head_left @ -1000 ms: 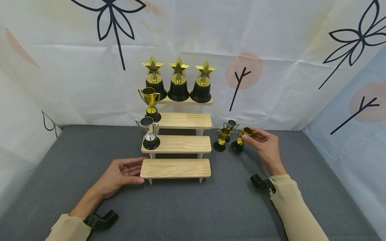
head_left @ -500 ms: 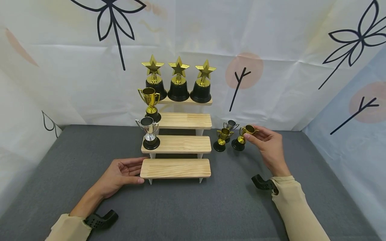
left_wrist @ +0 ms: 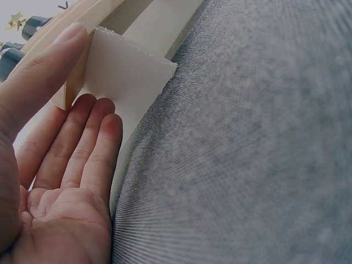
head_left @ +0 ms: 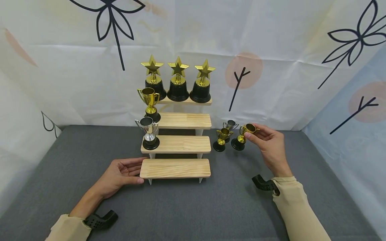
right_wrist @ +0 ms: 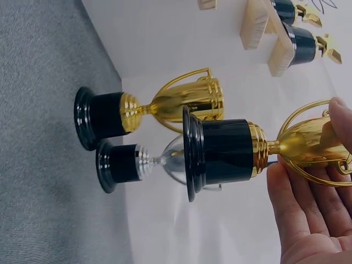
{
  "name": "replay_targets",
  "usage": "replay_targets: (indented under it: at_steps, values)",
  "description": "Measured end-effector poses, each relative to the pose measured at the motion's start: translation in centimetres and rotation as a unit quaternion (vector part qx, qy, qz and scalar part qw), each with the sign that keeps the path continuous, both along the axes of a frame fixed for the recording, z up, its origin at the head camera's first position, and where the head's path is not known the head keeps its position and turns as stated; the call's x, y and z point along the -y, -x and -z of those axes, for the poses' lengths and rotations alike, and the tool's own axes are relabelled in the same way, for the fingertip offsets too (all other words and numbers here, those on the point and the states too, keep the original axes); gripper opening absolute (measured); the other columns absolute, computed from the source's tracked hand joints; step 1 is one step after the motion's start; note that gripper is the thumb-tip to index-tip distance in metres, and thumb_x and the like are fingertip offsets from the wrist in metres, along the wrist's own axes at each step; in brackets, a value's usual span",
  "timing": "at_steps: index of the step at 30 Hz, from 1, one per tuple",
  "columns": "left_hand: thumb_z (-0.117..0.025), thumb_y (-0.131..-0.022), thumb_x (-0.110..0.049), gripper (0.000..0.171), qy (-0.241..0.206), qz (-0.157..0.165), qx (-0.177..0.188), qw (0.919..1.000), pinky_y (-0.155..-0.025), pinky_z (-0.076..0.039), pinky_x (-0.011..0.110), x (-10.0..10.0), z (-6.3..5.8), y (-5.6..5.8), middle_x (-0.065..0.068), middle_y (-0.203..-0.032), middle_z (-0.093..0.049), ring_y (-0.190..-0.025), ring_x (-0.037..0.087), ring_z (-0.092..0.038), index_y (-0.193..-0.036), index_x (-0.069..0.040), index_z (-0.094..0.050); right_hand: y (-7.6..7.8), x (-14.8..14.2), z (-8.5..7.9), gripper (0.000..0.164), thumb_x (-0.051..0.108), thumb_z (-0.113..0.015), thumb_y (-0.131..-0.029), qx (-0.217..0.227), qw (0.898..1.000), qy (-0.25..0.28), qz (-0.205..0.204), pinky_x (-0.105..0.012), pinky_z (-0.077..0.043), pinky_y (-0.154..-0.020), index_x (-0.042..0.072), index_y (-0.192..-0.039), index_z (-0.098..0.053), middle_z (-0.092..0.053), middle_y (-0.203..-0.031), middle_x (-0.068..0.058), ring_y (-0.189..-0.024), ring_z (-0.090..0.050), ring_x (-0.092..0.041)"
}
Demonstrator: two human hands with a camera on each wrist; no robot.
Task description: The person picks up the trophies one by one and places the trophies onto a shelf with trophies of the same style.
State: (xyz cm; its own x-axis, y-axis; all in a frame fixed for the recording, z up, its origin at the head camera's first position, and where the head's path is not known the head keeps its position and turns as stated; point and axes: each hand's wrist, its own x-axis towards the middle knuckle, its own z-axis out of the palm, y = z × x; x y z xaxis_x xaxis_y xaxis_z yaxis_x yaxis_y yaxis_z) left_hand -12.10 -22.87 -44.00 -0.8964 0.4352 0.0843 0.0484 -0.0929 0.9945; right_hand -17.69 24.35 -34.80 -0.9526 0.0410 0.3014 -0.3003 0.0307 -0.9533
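My right hand point(head_left: 269, 147) holds a small gold trophy cup point(right_wrist: 226, 151) with a black base by its bowl, thumb on one side and fingers on the other. In the right wrist view its base hangs off the grey surface. Beside it stand another gold trophy cup point(head_left: 221, 139) and, partly hidden, a silver trophy cup point(head_left: 231, 124). My left hand point(head_left: 120, 174) holds the left end of the lowest step of a wooden tiered display stand point(head_left: 175, 168). Its thumb lies at the front corner, and the fingers reach behind the end, by the white support point(left_wrist: 129, 71).
Three gold star trophies point(head_left: 178, 78) line the top step. A gold cup trophy point(head_left: 150, 100) stands at the left of the second step, a silver cup trophy point(head_left: 148, 130) below it. Behind is a patterned white cloth point(head_left: 193, 30); grey fabric point(head_left: 187, 211) covers the table.
My right hand has shifted slightly right and raised the gold trophy cup a little, tilting it somewhat. The left hand and the stand keep their places.
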Motion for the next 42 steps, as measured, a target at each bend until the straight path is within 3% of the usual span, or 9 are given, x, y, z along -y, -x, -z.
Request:
replay_targets:
  at_steps: [21,32,42]
  values:
    - [-0.076,-0.082,0.014,0.073,0.004,-0.002,-0.003,1.0,-0.1,-0.055,0.033,0.1,0.1,-0.1,0.024,-0.143,-0.054,-0.121,0.015,-0.063,-0.142,0.025,-0.036,-1.3,1.8,-1.2,0.036,-0.011,-0.074,-0.087,-0.022,1.0,0.001,-0.017,-0.024,-0.062,-0.082,-0.009,-0.122,-0.068,-0.076,-0.105,-0.002,-0.097,-0.073,-0.014]
    - [-0.075,-0.082,0.015,0.073,-0.007,0.005,-0.004,1.0,-0.1,-0.054,0.033,0.1,0.2,0.0,0.011,-0.141,-0.058,-0.122,0.015,-0.062,-0.142,0.024,-0.036,-2.0,2.6,-1.6,0.036,-0.015,-0.073,-0.085,-0.029,0.999,0.011,-0.026,-0.026,-0.063,-0.081,-0.009,-0.12,-0.069,-0.076,-0.104,-0.004,-0.095,-0.073,-0.015]
    - [-0.076,-0.082,0.014,0.074,0.003,0.0,-0.002,1.0,-0.1,-0.054,0.033,0.0,0.1,0.0,0.023,-0.143,-0.054,-0.121,0.015,-0.062,-0.142,0.024,-0.036,-2.4,2.9,-2.3,0.037,-0.019,-0.072,-0.083,-0.047,0.998,0.017,-0.025,-0.027,-0.064,-0.08,-0.013,-0.119,-0.067,-0.076,-0.103,-0.007,-0.093,-0.073,-0.017]
